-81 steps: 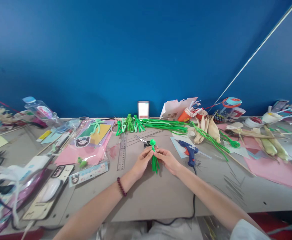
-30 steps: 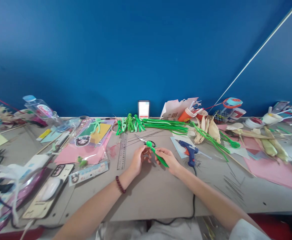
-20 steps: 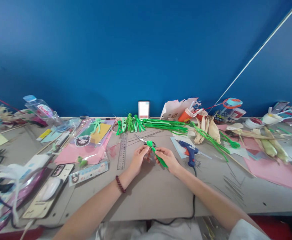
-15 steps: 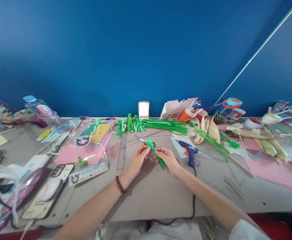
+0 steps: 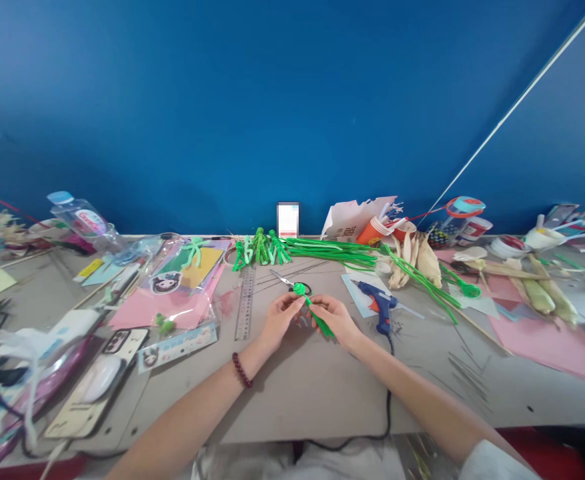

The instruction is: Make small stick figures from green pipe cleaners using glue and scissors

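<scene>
Green pipe-cleaner bundle [image 5: 299, 289] slants between the fingers of left hand [image 5: 281, 316] and right hand [image 5: 336, 321], both clamped on it, knob just beyond, strands nearer the right.

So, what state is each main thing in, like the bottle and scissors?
Green craft piece, pinched, slanting
Left fingers, closed on it
Right fingers, closed on it
Scissors, lying, partly hidden, open or shut unclear
Glue gun, lying on its side
Bottle, capped, tilted
Small screen, upright, bright
Ruler, lying flat
</scene>
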Action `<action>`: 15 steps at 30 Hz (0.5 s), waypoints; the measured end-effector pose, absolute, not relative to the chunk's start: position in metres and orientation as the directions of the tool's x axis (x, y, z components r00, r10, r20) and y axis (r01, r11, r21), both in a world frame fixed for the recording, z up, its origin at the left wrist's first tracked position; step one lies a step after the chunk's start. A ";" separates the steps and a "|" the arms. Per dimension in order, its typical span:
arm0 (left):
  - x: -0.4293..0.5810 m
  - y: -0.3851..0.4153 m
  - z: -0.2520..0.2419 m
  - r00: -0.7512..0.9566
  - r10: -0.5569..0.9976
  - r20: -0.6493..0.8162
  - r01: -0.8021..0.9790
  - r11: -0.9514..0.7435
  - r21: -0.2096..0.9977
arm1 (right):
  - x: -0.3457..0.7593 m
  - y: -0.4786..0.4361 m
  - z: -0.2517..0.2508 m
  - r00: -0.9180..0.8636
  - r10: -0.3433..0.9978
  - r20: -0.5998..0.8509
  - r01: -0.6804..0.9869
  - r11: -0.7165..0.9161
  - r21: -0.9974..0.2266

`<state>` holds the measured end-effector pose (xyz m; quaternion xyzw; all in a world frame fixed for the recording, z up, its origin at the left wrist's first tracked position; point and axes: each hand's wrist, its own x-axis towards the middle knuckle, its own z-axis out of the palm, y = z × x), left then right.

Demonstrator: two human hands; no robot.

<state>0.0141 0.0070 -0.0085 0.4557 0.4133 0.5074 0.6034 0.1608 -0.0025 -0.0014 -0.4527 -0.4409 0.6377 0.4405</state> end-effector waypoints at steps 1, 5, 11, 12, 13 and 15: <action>0.014 0.007 -0.009 0.143 0.989 -0.034 -0.229 0.067 0.971 | 0.161 -0.003 -0.001 -0.201 0.961 -0.189 -0.158 -0.222 -0.962; 0.013 0.008 -0.008 0.137 0.991 -0.008 -0.206 0.037 0.978 | 0.161 -0.003 -0.001 -0.195 0.963 -0.184 -0.141 -0.214 -0.967; 0.014 0.007 -0.006 0.155 0.988 -0.022 -0.221 0.056 0.974 | 0.160 -0.004 0.000 -0.194 0.963 -0.188 -0.144 -0.218 -0.965; 0.015 0.007 -0.006 0.152 0.988 -0.025 -0.228 0.060 0.972 | 0.160 -0.004 0.001 -0.195 0.962 -0.190 -0.144 -0.220 -0.965; 0.015 0.006 -0.005 0.147 0.989 -0.026 -0.233 0.060 0.971 | 0.160 -0.004 0.001 -0.197 0.962 -0.192 -0.143 -0.222 -0.965; 0.015 0.006 -0.004 0.138 0.990 -0.022 -0.238 0.055 0.970 | 0.160 -0.004 0.000 -0.199 0.961 -0.192 -0.138 -0.222 -0.965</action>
